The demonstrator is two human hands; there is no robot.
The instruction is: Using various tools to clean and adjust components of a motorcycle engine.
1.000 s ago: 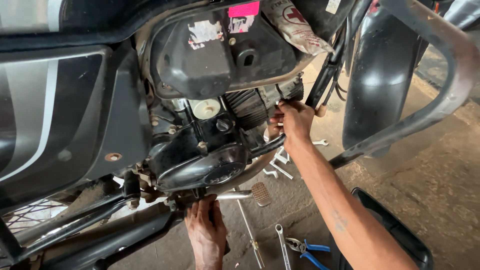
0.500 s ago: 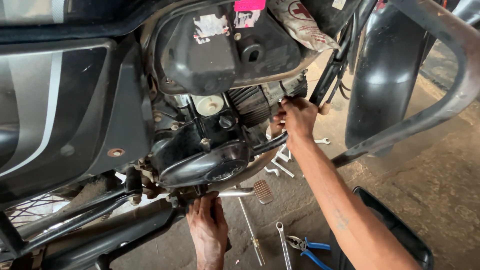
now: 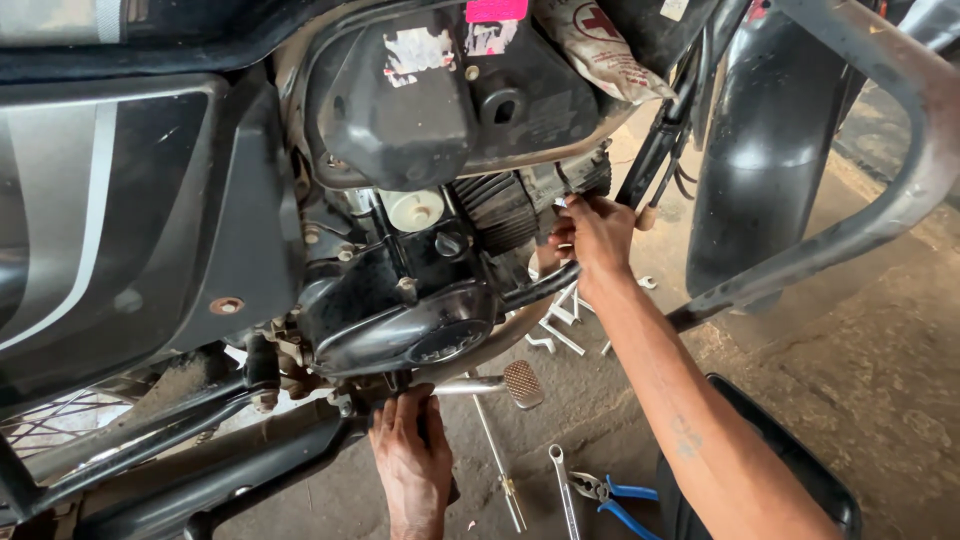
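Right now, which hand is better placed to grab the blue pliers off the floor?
Left, probably. The left hand is low under the engine, close to the pliers on the floor. The right hand is up at the cylinder fins, fingers busy there.

Open floor point(image 3: 850, 350) right of engine point(image 3: 420, 300) — crash bar point(image 3: 880, 200), front wheel point(image 3: 760, 170), scattered tools point(image 3: 570, 490) crowding it

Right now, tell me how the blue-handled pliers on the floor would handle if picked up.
The blue-handled pliers look metal-jawed, so probably stiff and fairly heavy for their size. They lie flat on the concrete floor, so unlikely to roll; the coated handles likely grip well.
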